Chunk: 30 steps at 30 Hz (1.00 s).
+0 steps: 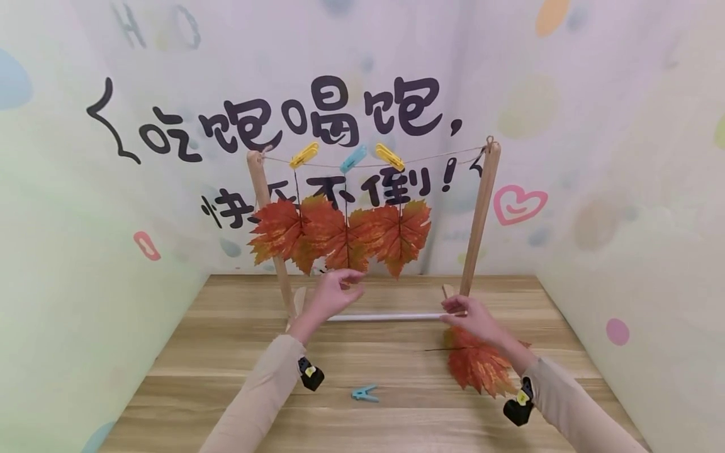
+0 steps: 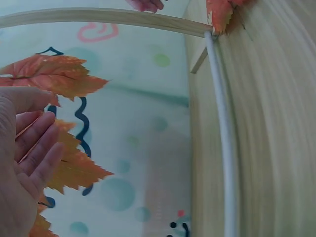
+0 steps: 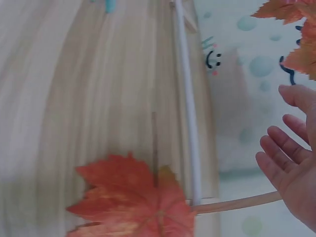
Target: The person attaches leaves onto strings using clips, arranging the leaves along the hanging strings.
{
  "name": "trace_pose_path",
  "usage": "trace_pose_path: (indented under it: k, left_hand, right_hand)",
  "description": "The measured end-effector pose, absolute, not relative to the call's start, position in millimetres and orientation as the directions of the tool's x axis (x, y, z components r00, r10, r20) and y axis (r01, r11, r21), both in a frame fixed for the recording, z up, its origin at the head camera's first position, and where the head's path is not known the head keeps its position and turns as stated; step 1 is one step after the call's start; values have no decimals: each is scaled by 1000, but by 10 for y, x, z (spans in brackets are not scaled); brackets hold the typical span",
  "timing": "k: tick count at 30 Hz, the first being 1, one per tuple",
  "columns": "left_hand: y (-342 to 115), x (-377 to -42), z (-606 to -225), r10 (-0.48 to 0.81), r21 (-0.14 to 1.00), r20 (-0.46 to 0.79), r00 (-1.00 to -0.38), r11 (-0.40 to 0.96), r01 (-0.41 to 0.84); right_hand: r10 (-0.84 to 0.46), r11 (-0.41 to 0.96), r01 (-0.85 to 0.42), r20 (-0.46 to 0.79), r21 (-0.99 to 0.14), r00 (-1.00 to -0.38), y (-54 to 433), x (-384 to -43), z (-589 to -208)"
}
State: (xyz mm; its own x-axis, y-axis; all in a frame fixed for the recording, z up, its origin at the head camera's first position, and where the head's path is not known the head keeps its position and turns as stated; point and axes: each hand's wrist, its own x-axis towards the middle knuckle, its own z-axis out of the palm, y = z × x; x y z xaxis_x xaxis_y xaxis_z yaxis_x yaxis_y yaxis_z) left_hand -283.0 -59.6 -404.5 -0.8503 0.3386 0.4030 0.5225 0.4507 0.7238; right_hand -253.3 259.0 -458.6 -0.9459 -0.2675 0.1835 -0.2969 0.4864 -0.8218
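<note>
My left hand hovers with loosely bent fingers just below the middle maple leaf; whether a fingertip touches it cannot be told. The left wrist view shows nothing in its grasp. My right hand, fingers relaxed and apart, is near the foot of the frame's right post, above a loose red-orange leaf on the table. Three leaves hang from a string by a yellow clothespin, a blue clothespin and another yellow clothespin.
A blue clothespin lies on the wooden table toward the front. The frame's left post leans slightly, and a white rod joins the posts low down. Behind stands a wall with printed writing.
</note>
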Motion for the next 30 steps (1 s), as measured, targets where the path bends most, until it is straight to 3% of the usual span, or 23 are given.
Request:
trace_pose_path:
  k: [7, 13, 30]
  left_hand:
    - [-558, -2781, -4326, 322, 767, 388, -864, 407, 496]
    - [-526, -2763, -4575, 351, 779, 359, -865, 397, 485]
    - [-576, -2602, -4978, 390, 819, 243, -888, 408, 404]
  right_hand:
    - [-325, 520, -317, 160, -793, -932, 2604, -2422, -4960]
    - [-336, 577, -391, 227, -717, -914, 2602, -2420, -5175]
    - [-339, 611, -439, 284, -658, -897, 2429, -2417, -5482]
